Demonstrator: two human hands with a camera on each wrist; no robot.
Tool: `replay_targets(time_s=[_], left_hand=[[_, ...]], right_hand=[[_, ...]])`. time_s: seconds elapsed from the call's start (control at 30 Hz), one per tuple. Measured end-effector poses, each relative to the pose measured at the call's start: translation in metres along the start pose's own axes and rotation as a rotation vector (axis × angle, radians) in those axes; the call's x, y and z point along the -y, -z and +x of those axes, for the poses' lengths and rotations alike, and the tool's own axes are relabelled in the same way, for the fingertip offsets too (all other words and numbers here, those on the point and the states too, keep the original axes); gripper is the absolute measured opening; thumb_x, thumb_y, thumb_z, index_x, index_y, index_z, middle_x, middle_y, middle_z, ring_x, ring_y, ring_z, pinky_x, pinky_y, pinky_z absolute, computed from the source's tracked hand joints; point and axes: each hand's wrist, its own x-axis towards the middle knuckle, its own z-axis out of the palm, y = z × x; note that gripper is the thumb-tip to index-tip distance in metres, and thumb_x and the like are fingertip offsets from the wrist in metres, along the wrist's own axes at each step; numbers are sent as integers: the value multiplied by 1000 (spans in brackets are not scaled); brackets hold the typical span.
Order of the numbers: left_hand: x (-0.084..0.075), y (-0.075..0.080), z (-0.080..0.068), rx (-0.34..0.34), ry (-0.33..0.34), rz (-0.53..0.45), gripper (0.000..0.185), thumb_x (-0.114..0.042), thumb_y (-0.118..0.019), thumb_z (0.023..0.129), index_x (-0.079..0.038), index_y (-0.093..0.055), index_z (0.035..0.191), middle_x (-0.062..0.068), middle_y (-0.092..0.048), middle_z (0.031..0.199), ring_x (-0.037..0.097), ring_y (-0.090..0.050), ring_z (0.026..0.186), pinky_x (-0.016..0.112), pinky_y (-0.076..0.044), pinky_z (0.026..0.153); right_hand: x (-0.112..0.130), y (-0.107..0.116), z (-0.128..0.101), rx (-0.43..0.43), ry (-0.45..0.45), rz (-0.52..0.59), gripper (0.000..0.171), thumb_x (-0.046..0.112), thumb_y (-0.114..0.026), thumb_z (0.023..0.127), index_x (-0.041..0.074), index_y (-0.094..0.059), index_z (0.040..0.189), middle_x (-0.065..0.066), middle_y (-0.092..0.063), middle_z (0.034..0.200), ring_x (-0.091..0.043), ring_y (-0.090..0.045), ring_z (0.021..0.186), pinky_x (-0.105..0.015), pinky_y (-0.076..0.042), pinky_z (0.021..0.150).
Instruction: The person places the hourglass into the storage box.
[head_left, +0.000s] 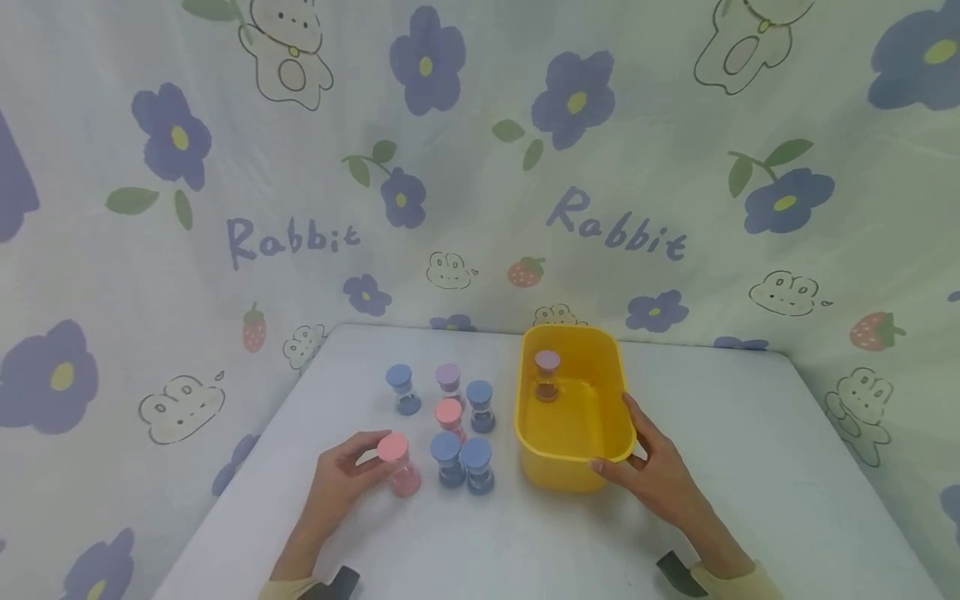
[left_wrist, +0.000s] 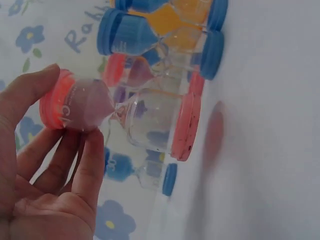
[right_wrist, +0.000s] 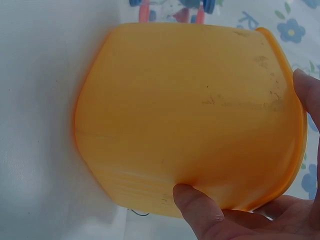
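My left hand (head_left: 341, 479) pinches the upper end of a pink hourglass (head_left: 400, 467) between thumb and fingers. In the left wrist view this hourglass (left_wrist: 150, 120) has pink sand in its upper bulb, and its lower cap is close over the table beside a pink shadow. My right hand (head_left: 660, 475) grips the near right corner of a yellow plastic bin (head_left: 562, 473), thumb on the rim and fingers along the side wall. Inside the bin, a purple-capped hourglass (head_left: 547, 375) stands near the left wall. The right wrist view shows the bin's outer wall (right_wrist: 190, 110) with small dark smudges.
Between the left hand and the bin stand several blue hourglasses (head_left: 478, 467), another pink hourglass (head_left: 449, 414) and a purple hourglass (head_left: 448, 379). All are on a white table (head_left: 480, 550). A curtain (head_left: 480, 150) printed with rabbits and flowers hangs behind the table.
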Motion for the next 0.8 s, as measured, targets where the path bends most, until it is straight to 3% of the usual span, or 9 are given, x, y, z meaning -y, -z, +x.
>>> replay_targets(time_s=[0.17,0.33,0.6,0.8], left_hand=[[-10,5,4,-9,-72,-51,46,1,-76,90,8,-61,133,-14,-71,127,-7,-61,125,14,-55,99],[-24,8,9,-41,-63,-79,47,4,-75,90,12,-59,133,-19,-71,125,-6,-62,124,13,-54,99],[-44,10,18,-88,-30,-105,44,3,-75,90,10,-62,132,-20,-74,120,-3,-68,117,15,-57,95],[-59,9,27,-75,-47,-108,44,1,-76,90,8,-63,132,-18,-74,120,-1,-69,117,16,-57,96]], right_hand=[[1,1,0,3,-9,2,103,40,-80,90,27,-12,167,-9,-17,175,-41,-31,155,-47,-52,108],[1,1,0,3,-21,-2,104,41,-80,90,27,-12,167,-9,-17,175,-41,-31,156,-49,-51,108],[1,1,-1,2,-11,-3,104,40,-80,90,27,-13,167,-10,-17,175,-41,-32,155,-47,-53,107],[1,0,-1,-3,-12,-10,104,41,-80,90,26,-13,167,-10,-17,175,-41,-33,154,-48,-52,108]])
